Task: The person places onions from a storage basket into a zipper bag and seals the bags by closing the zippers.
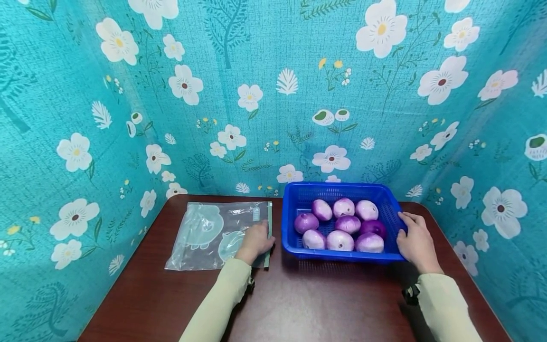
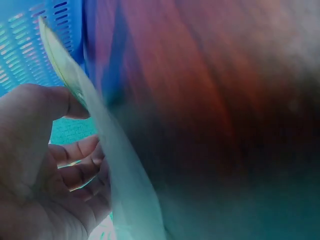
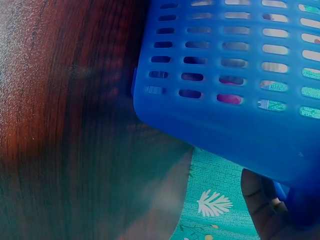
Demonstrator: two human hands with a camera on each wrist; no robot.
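Observation:
A clear zip bag point(image 1: 202, 228) with pale green printed shapes lies flat on the left part of the table. My left hand point(image 1: 256, 240) is at its right edge, along the zip strip. In the left wrist view the thumb and fingers pinch the edge of the bag point(image 2: 120, 170). To the right stands a blue plastic basket point(image 1: 287, 223) with slotted walls, holding several purple-and-white onions point(image 1: 340, 241). My right hand point(image 1: 418, 242) grips the basket's right rim; in the right wrist view the fingers point(image 3: 257, 195) curl round that rim, partly out of frame.
Both things sit on a dark reddish-brown table point(image 1: 299, 304). A teal flowered cloth point(image 1: 273, 118) hangs behind the table and along both sides. A dark wrist device point(image 1: 411, 294) sits at the right cuff.

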